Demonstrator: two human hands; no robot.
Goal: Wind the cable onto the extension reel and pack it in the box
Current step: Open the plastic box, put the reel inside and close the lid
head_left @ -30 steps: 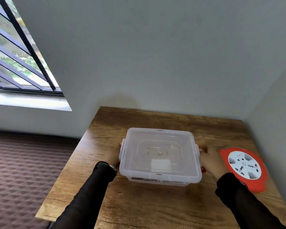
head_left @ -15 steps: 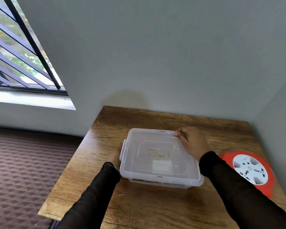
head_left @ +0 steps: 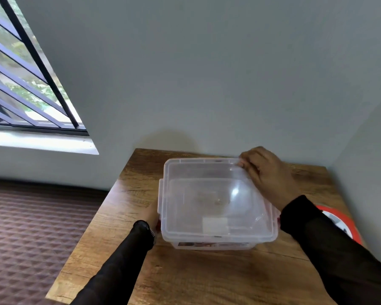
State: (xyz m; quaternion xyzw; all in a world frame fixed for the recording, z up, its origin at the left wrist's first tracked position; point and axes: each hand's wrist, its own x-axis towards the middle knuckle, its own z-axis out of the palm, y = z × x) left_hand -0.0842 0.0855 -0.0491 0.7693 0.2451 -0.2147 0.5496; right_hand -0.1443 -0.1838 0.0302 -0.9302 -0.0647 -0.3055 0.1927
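The clear plastic box (head_left: 216, 208) sits in the middle of the frame on the wooden counter (head_left: 207, 278), and its see-through lid (head_left: 207, 172) is tipped up at the far edge. The box looks light and a bit bendy, and its smooth sides may be slippery, so I think the rims and the side clips are the best places to hold it. The lid looks thin and could flex, so it is best held by its edge. The red and white extension reel (head_left: 343, 223) lies flat at the right of the frame, mostly hidden behind a black sleeve. It looks stiff and heavier than the box, and I think it is best picked up by its round rim. I cannot see any loose cable. The right hand (head_left: 266, 172) is at the far right corner of the lid, with its fingers curled over the edge, pinching it. The left hand (head_left: 153, 213) is pressed against the left side of the box, but most of it is hidden, so I cannot tell if its fingers are curled or straight. The two hands are well apart.
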